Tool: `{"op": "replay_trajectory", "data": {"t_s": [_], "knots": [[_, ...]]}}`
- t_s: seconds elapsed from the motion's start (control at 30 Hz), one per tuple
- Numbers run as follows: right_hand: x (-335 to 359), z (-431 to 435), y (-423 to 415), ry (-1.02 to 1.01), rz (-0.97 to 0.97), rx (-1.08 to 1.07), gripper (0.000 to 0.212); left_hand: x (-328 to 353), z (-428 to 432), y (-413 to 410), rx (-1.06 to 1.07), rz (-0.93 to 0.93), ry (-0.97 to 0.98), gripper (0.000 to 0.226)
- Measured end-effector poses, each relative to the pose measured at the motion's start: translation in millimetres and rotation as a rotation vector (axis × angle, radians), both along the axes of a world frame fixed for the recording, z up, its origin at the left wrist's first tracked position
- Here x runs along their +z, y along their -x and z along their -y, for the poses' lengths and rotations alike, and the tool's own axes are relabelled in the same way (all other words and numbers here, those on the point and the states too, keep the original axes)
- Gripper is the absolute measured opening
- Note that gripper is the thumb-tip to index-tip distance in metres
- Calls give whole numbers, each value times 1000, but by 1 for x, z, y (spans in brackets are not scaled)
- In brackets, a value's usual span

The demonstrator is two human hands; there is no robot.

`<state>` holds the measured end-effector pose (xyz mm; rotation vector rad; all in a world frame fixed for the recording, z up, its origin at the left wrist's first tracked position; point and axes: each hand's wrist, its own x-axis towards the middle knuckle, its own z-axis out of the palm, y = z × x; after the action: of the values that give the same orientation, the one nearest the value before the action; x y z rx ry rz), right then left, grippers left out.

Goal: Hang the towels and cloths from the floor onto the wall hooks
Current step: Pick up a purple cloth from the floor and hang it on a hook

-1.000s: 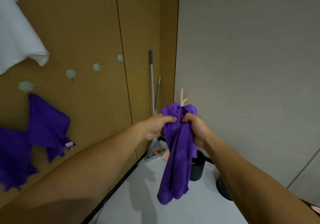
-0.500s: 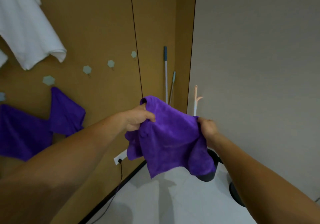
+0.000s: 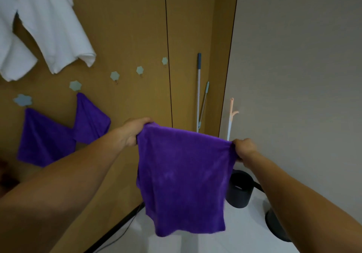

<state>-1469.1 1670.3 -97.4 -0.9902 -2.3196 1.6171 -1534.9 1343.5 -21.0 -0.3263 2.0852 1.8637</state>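
My left hand [image 3: 135, 131] and right hand [image 3: 244, 148] each pinch a top corner of the purple cloth [image 3: 184, 178], fingers curled round it. Its top edge is taut, running left-high to right-low, and the rest hangs straight down, clear of the floor [image 3: 195, 243]. Mop handles [image 3: 198, 92] and a black bin [image 3: 239, 190] are behind it; three bare wall hooks [image 3: 139, 70] are up-left of my left hand.

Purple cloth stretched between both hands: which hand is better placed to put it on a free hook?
Probably left. The left hand grips the purple cloth by the corner nearest the brown wall, below a free hook. The right hand grips the other corner, beside the hookless grey wall.
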Motion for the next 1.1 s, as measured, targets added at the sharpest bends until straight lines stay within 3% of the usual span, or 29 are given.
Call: {"op": "replay_trajectory", "data": {"t_s": [0.1, 0.17, 0.27, 0.33, 0.4, 0.47, 0.53, 0.7, 0.8, 0.9, 1.1], "knots": [[12, 10, -1, 441, -217, -97, 17, 7, 16, -5, -98, 81, -109, 25], [21, 17, -2, 606, -304, -124, 9, 8, 25, -8, -124, 83, -106, 28], [30, 26, -5, 633, -325, -85, 12, 8, 37, -8, -96, 91, -36, 12], [34, 30, -6, 650, -369, -93, 16, 7, 43, -6, -110, 89, 51, 12], [39, 32, -8, 692, -446, -93, 35, 8, 45, -7, -100, 21, 222, 8], [42, 31, -9, 655, -468, -58, 52, 9, 45, -4, -53, -84, 378, 10], [43, 29, -11, 614, -444, -23, 51, 8, 44, 1, -33, -126, 410, 22], [49, 22, -14, 521, -431, 20, 26, 8, 36, 7, -92, 42, 208, 30], [48, 18, -16, 391, -419, -16, 19, 6, 37, 9, -147, 88, 165, 22], [43, 13, -19, 280, -408, -36, 15, 1, 36, 12, -53, 19, 166, 8], [38, 6, -27, 299, -415, -59, 14, -6, 27, 15, -18, -204, 70, 11]]}}
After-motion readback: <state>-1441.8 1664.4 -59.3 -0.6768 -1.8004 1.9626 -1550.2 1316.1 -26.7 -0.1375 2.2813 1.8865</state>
